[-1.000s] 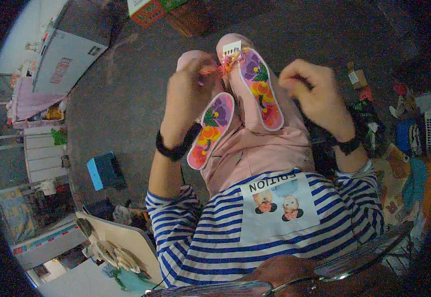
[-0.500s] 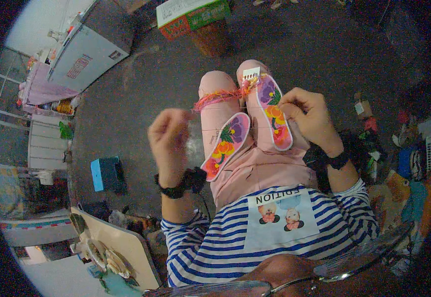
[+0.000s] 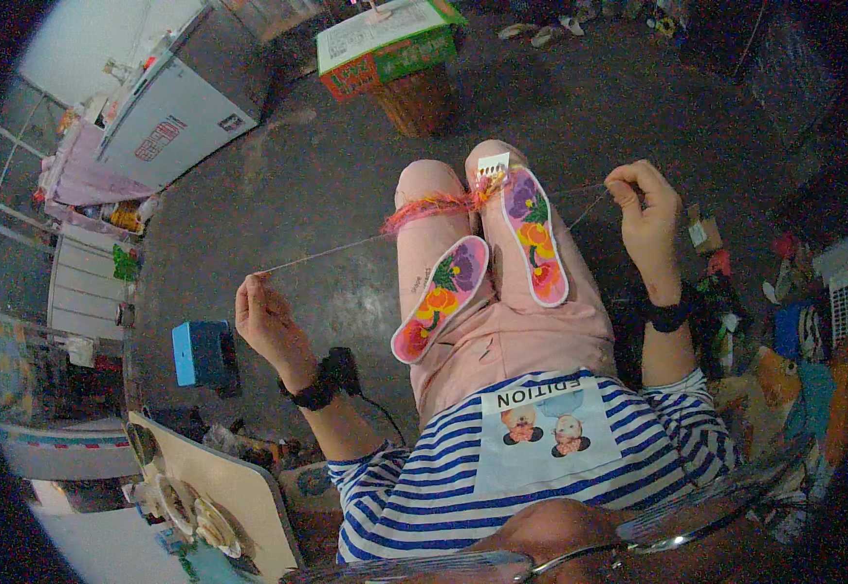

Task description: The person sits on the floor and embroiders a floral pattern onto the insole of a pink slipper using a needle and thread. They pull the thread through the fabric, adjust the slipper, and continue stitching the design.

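My left hand (image 3: 273, 319), out to the left of my knees, is closed in a pinch on a thin pale thread (image 3: 322, 256). The thread runs up to the right toward my lap. Out to the right, the fingers of my right hand (image 3: 646, 206) pinch thread too, with strands slanting back toward my right thigh. Two flower-patterned insoles lie on my pink trousers: the left insole (image 3: 442, 300) tilted, the right insole (image 3: 538, 238) nearly lengthwise. A bundle of pink and orange threads (image 3: 429, 210) crosses my left knee. Near it sits a white card with holes (image 3: 492, 167).
Ahead stands a woven basket (image 3: 414, 105) with a green and red box (image 3: 385, 60) on top. A blue stool (image 3: 200, 353) is on the floor at left, beyond a board-topped table (image 3: 249, 477). Assorted clutter fills the right side.
Both hands have moved apart, the left one outward and down, the right one outward to the right. The thread between them and my lap now shows drawn out straight.
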{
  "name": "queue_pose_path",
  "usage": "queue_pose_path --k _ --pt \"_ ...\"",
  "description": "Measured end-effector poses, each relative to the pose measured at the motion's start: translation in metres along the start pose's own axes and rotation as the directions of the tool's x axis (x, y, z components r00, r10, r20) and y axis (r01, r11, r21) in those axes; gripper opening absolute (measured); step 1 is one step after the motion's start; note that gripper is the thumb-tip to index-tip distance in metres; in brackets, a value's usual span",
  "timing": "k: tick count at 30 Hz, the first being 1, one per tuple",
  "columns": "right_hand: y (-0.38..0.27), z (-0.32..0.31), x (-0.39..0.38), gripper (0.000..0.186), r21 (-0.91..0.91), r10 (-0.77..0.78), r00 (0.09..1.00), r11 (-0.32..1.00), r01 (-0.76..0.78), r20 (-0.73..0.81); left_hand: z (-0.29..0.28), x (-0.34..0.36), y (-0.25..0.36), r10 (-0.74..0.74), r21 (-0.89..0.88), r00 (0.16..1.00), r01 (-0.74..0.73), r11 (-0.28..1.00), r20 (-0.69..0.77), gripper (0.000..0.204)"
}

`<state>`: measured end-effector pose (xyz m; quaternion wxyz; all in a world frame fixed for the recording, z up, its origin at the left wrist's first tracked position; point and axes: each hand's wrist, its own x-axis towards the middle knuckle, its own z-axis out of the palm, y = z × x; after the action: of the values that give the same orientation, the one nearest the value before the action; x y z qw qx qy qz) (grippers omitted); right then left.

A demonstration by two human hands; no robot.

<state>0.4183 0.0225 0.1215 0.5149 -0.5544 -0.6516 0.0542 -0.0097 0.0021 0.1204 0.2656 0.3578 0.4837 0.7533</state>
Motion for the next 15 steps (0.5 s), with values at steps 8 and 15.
queue_pose_path --k 8,15 --pt "-0.037 -0.004 -0.005 0.004 -0.018 -0.117 0.993 0.993 0.118 0.02 0.0 -0.004 -0.022 0.2 0.654 0.959 -0.282 0.702 0.198 0.023" --pt "-0.087 0.04 -0.024 0.015 0.35 -0.357 0.906 0.898 0.266 0.229 0.11 -0.118 0.016 -0.19 0.128 0.551 0.149 0.98 0.812 0.027"
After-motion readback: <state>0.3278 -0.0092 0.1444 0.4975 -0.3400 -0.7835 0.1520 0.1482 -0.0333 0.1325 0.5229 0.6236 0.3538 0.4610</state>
